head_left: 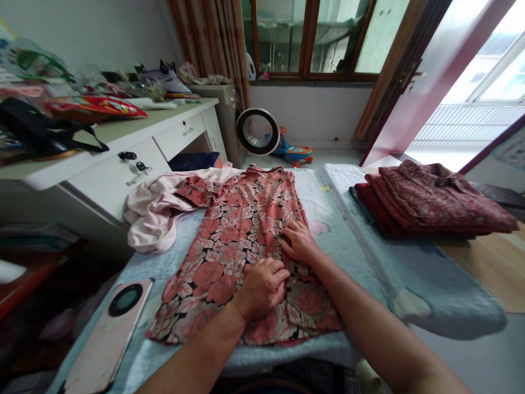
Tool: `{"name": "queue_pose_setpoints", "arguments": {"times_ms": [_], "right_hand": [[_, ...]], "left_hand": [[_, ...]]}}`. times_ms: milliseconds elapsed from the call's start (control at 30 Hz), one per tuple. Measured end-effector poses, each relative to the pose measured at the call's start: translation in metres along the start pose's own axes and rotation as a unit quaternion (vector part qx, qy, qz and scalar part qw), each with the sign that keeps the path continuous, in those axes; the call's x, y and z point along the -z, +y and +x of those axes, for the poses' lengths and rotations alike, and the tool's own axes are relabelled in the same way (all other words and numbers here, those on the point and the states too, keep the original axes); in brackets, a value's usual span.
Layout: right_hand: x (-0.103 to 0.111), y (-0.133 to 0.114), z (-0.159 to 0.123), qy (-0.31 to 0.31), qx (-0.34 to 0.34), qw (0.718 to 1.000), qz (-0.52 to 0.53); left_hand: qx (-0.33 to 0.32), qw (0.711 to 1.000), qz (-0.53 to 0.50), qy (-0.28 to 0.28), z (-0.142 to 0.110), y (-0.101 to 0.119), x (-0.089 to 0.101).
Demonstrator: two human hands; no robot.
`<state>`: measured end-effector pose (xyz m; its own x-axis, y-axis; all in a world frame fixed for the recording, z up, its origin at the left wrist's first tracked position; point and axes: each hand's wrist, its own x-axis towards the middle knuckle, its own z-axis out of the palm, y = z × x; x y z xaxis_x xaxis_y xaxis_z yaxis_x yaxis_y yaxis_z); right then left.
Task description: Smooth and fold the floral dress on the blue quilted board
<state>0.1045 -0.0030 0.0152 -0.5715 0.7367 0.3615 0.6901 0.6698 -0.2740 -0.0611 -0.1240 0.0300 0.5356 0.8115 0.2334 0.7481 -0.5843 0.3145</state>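
A red floral shirt (229, 241) lies spread on the cloth-covered table, its collar at the far end. One short sleeve (196, 191) sticks out to the left; the other sleeve is not visible. My left hand (264, 287) rests on the lower middle of the shirt, fingers curled in against the fabric and their tips hidden. Higher up and to the right, my right hand (302, 243) lies on the shirt near its right edge, with bent fingers somewhat apart. Pale pink clothing (153, 210) is bunched beside and partly under the sleeve.
Folded dark red garments (430, 202) are stacked on the right. A phone (110, 334) lies at the table's left front corner. A light blue cloth (361, 262) covers the table. To the left stands a white desk (118, 175) with clutter; behind is a washing machine with its round door (267, 152) open.
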Motion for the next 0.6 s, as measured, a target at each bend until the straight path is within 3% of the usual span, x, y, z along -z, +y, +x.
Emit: {"name": "queue_pose_setpoints", "arguments": {"times_ms": [367, 500, 600], "right_hand": [[0.003, -0.009, -0.005, -0.033, -0.025, 0.999, -0.019], [0.001, -0.007, -0.005, -0.03, -0.025, 0.999, -0.015], [0.0, -0.006, -0.006, -0.028, -0.025, 0.999, -0.006]], "left_hand": [[0.009, 1.0, 0.014, -0.027, -0.001, 0.004, 0.003], [0.036, 0.999, 0.002, -0.033, 0.007, 0.002, 0.014], [0.053, 0.998, 0.022, 0.002, 0.024, -0.008, 0.025]]}}
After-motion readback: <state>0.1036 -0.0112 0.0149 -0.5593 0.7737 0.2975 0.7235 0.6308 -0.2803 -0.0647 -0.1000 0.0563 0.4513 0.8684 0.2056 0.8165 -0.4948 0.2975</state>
